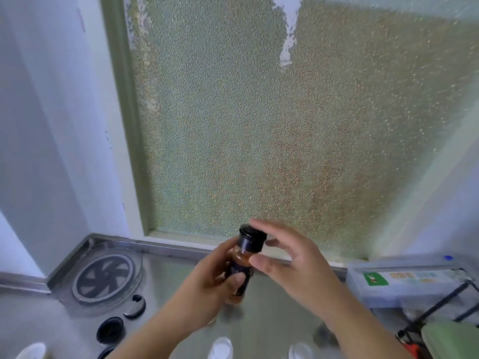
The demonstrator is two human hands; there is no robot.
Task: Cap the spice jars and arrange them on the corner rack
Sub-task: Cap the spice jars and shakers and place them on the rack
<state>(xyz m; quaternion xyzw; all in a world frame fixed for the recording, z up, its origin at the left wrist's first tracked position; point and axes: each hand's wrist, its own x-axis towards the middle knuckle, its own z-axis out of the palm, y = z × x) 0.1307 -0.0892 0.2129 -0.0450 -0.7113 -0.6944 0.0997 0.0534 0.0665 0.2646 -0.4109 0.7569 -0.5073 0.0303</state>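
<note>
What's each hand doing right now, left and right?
Left hand: grips the spice jar round its body.
Right hand: open, fingers spread around the black cap, not clearly gripping it.

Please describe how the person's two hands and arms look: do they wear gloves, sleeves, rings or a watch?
Both the left hand and the right hand are bare, without gloves. No ring, watch or bracelet shows. Both forearms are uncovered as far as the picture's lower edge; no sleeve is visible.
</note>
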